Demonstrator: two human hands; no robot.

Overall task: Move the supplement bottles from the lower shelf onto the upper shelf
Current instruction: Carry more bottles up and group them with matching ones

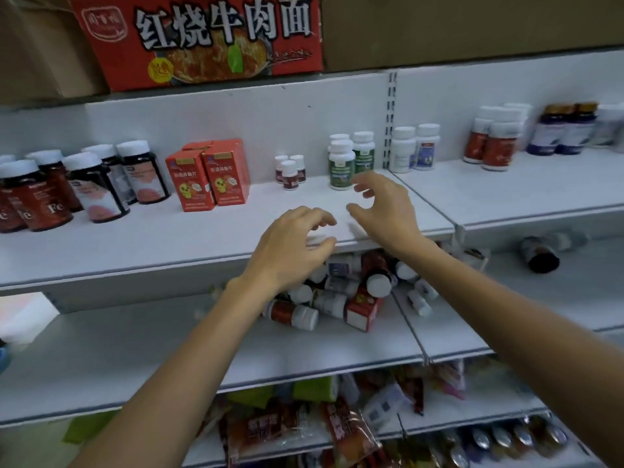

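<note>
Upper shelf [169, 238], 2 half-curled hands [290, 246] [388, 207]

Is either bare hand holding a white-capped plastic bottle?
No, the left hand and right hand hover empty, fingers loosely curled, over the white upper shelf.

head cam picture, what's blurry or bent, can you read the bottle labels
Head view: fingertips of the left hand and right hand smear with motion; the upper shelf edge bows from the wide lens; far-right bottles are soft; big print on the top red box reads, small labels do not.
</note>
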